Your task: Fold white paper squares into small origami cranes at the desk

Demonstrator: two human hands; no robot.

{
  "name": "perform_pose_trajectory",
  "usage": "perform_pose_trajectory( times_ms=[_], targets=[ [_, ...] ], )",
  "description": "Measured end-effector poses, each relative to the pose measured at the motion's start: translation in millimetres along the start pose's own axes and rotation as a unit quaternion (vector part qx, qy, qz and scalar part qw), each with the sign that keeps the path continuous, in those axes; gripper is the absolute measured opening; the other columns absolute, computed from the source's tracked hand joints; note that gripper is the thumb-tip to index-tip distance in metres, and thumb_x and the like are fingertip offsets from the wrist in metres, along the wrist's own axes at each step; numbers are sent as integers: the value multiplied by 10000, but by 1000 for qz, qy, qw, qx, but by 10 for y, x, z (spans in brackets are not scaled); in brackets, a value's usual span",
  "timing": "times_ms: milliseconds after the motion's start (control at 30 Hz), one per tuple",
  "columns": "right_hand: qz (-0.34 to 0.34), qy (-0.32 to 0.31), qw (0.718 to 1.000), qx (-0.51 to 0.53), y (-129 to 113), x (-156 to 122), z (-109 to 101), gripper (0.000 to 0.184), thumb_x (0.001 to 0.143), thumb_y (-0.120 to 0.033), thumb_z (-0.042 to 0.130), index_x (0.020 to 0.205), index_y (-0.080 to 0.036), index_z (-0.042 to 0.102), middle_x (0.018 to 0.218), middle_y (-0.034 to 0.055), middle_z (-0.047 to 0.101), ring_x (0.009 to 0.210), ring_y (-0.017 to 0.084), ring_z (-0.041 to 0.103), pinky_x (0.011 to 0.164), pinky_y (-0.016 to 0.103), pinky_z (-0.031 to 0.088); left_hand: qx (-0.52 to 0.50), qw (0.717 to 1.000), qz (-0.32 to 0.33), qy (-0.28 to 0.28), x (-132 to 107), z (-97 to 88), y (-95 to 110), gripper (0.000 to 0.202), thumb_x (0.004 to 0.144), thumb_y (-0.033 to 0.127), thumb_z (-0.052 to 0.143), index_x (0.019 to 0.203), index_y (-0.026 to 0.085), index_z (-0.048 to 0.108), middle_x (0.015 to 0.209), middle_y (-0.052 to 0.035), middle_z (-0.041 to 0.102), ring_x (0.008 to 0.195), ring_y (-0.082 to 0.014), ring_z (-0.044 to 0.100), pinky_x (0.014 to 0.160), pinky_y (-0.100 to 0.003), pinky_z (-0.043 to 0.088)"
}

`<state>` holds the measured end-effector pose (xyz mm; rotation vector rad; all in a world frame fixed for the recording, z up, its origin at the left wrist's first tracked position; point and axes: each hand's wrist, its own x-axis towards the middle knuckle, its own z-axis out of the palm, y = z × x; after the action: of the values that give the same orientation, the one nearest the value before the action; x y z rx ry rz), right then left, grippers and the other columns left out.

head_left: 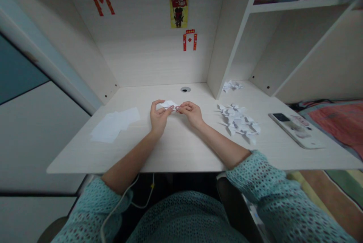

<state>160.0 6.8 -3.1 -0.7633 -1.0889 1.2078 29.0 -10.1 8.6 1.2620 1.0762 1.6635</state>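
Observation:
Between my two hands, above the middle of the desk, is a small piece of folded white paper (167, 104). My left hand (159, 116) is closed on its left part, thumb in front and fingers curled behind. At the paper's right end my right hand (191, 112) pinches it between thumb and fingertips. The fingertips of both hands nearly meet, and they hide part of the folds. Left of my hands lie loose white paper sheets (115, 124), spread over one another. On the right is a pile of folded paper figures (236, 120) with pointed ends.
More folded figures (233, 85) sit by the upright divider (231, 46). A phone-like flat device (296, 130) rests at the right of the white desk (181, 156). A round cable hole (185, 89) is near the back wall. A white cable (119, 203) hangs by my left sleeve.

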Motion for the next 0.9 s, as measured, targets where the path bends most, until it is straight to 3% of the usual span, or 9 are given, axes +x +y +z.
perform_pose_trajectory(
  times_ms=[200, 367, 633, 767, 900],
  targets=[
    [8, 6, 1000, -2, 21, 5, -6, 389, 515, -435, 791, 652, -202, 513, 577, -16, 647, 592, 138, 619, 647, 275, 476, 2, 1000, 12, -1, 7, -38, 37, 599, 715, 364, 682, 1239, 241, 420, 831, -31, 658, 693, -159, 660, 681, -296, 542],
    [10, 7, 1000, 3, 55, 10, -3, 386, 515, -432, 790, 646, -203, 508, 581, -18, 651, 584, 134, 618, 632, 269, 469, 9, 999, 34, -1, 1, -48, 41, 576, 728, 351, 666, 1248, 247, 439, 950, -46, 652, 689, -144, 648, 713, -306, 545],
    [51, -14, 998, -16, 57, -8, -35, 467, 542, -440, 775, 917, -184, 667, 647, 13, 697, 656, 163, 657, 718, 308, 499, 22, 998, 56, -32, -25, -68, 13, 544, 766, 346, 622, 1264, 218, 444, 890, -49, 667, 727, -158, 654, 714, -280, 530],
    [57, -31, 998, -24, 62, 7, -56, 403, 575, -445, 755, 881, -188, 702, 757, 49, 723, 709, 181, 669, 746, 321, 509, 28, 998, 52, -30, 3, -85, -36, 580, 799, 367, 588, 1325, 228, 386, 916, -61, 675, 774, -167, 658, 709, -273, 519],
    [25, -11, 998, -57, 95, 27, -62, 386, 600, -460, 731, 870, -186, 706, 741, 47, 722, 712, 185, 667, 735, 318, 515, 43, 998, 35, -9, 18, -97, -61, 595, 821, 397, 558, 1362, 258, 352, 929, -57, 683, 773, -168, 663, 684, -274, 513]
  ],
)
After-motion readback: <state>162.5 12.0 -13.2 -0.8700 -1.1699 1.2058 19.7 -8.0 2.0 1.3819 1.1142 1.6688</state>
